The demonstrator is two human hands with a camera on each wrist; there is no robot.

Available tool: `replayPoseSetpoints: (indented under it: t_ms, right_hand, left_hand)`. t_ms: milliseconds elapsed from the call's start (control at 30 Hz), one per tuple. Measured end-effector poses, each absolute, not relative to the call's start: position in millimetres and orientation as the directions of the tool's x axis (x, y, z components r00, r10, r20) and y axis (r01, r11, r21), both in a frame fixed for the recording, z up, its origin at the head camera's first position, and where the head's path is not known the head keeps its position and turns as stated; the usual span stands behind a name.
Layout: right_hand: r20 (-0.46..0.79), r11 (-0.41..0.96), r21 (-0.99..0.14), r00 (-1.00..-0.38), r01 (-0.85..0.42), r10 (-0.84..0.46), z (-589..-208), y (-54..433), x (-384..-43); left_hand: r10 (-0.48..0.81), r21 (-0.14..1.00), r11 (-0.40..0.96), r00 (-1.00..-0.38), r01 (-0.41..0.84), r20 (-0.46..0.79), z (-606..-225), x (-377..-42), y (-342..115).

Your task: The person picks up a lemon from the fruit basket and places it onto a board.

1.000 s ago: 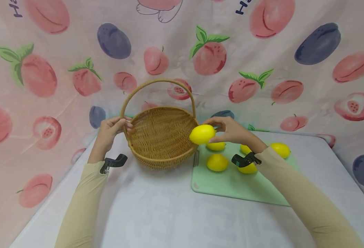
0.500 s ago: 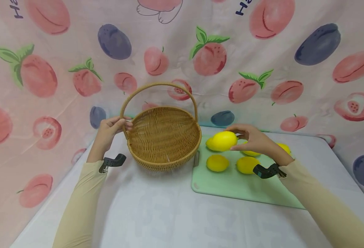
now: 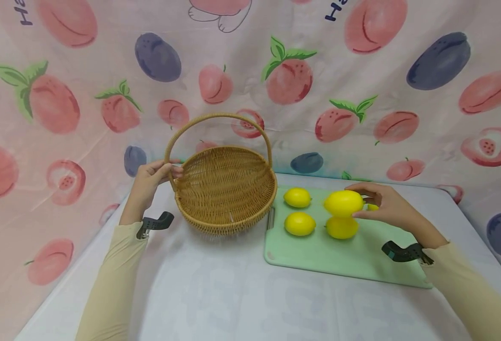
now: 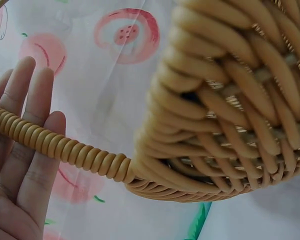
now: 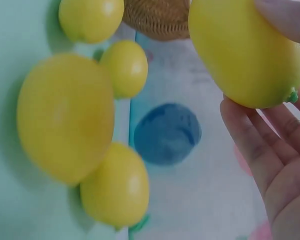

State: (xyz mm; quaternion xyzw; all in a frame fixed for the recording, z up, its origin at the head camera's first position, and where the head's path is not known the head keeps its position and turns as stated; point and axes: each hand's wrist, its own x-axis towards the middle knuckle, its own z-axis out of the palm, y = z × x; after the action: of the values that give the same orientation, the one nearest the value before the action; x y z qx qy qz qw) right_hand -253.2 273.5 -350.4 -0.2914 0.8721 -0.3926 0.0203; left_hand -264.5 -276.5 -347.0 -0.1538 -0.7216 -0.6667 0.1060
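In the head view my left hand (image 3: 150, 184) holds the wicker basket (image 3: 227, 184) by the left foot of its arched handle. The basket is tilted with its hollow facing me, and no fruit shows inside. The left wrist view has the coiled handle (image 4: 65, 148) lying across several fingers; the thumb is out of sight there. My right hand (image 3: 387, 206) pinches a yellow lemon (image 3: 343, 203) between thumb and fingertips over the green cutting board (image 3: 318, 255). Seen from the right wrist, the held lemon (image 5: 250, 55) has a small green stem end, with the thumb across its top.
Several other lemons lie on the board, among them a back-left lemon (image 3: 297, 197), a front-left lemon (image 3: 299, 223) and one (image 3: 342, 227) just below the held fruit. Behind the white table (image 3: 216, 284) hangs a fruit-print cloth (image 3: 242, 61).
My right hand has carried the lemon rightward, from beside the basket's right rim to over the middle of the board. My left hand stays at the handle; the basket has dipped very slightly.
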Motion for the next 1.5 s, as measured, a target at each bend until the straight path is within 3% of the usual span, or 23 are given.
replayPoseSetpoints:
  t_ms: [400,700,1500]
  right_hand:
    - [0.241,0.536,-0.699,-0.862,-0.473,-0.447,-371,322,-238]
    - [0.173,0.628,-0.688,-0.923,-0.363,-0.344,-391,340,-237]
    - [-0.001,0.742,-0.635,-0.96,-0.217,-0.282,-432,367,-243]
  left_hand:
    - [0.088,0.927,0.052,-0.927,0.371,0.366,-334,-255,-269]
    - [0.095,0.934,0.094,-0.937,0.344,0.335,-331,-258,-275]
    - [0.062,0.937,0.167,-0.952,0.307,0.301,-329,-262,-275]
